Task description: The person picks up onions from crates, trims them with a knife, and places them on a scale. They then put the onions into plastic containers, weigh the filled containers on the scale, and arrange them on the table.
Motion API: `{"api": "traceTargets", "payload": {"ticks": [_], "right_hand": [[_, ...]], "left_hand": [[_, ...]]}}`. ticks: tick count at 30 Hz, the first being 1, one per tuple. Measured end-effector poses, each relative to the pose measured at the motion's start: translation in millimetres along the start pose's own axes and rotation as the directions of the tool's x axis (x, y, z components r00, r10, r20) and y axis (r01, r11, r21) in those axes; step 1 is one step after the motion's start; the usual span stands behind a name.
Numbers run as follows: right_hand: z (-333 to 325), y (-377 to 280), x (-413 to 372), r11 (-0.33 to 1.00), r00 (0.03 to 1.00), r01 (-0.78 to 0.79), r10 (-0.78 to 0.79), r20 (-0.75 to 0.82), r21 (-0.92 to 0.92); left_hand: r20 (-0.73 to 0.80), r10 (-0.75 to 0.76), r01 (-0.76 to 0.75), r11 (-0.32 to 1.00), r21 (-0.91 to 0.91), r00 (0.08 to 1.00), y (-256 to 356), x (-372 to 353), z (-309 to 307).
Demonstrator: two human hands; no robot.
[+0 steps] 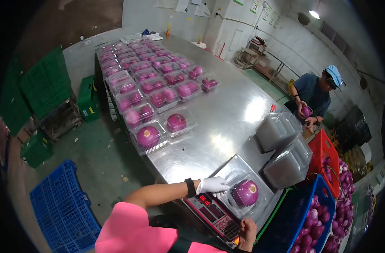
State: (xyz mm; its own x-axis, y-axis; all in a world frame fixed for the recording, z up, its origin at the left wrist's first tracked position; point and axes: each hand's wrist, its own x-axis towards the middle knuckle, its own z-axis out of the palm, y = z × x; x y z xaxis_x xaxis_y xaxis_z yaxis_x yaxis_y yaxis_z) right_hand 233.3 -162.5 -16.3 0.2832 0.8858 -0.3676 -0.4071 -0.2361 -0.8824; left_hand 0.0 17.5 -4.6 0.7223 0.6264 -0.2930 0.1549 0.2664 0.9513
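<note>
A clear plastic clamshell box (234, 198) with one purple onion (245, 192) in it sits on the metal pan (266, 192) of a digital scale (213, 213). Red digits glow on its display. My left hand (213, 185), in a white glove, has its fingers at the box's left edge and seems to grip it. Beside the scale's keypad and below the box is my right hand (246, 234), bare, with curled fingers; whatever they hold, if anything, is hidden.
Rows of packed onion boxes (163, 97) cover the table's far left. Stacked clamshells (287, 162) stand right of the scale, near a blue crate (281, 225) of onions and a red crate (323, 147). Across the table, a person (312, 95) holds an onion. A blue pallet (64, 208) lies left.
</note>
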Motion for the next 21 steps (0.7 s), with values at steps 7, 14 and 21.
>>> {"api": "traceTargets", "payload": {"ticks": [7, 14, 21], "right_hand": [[16.2, -24.3, 23.0, 0.988, 0.996, -0.087, 0.082, 0.04, 0.126], [9.6, -33.3, 35.5, 0.97, 0.961, -0.048, -0.02, 0.276, 0.239], [73.4, -48.0, -14.7, 0.968, 0.999, -0.014, 0.021, -0.027, 0.249]], "left_hand": [[-0.214, -0.001, -0.074, 0.937, -0.342, 0.977, 19.1, 20.6, 3.6], [-0.49, 0.13, -0.369, 0.824, -0.431, 0.862, 78.9, 73.6, -85.1], [-0.83, 0.3, -0.674, 0.73, -0.118, 0.47, 73.4, 145.2, -211.3]]}}
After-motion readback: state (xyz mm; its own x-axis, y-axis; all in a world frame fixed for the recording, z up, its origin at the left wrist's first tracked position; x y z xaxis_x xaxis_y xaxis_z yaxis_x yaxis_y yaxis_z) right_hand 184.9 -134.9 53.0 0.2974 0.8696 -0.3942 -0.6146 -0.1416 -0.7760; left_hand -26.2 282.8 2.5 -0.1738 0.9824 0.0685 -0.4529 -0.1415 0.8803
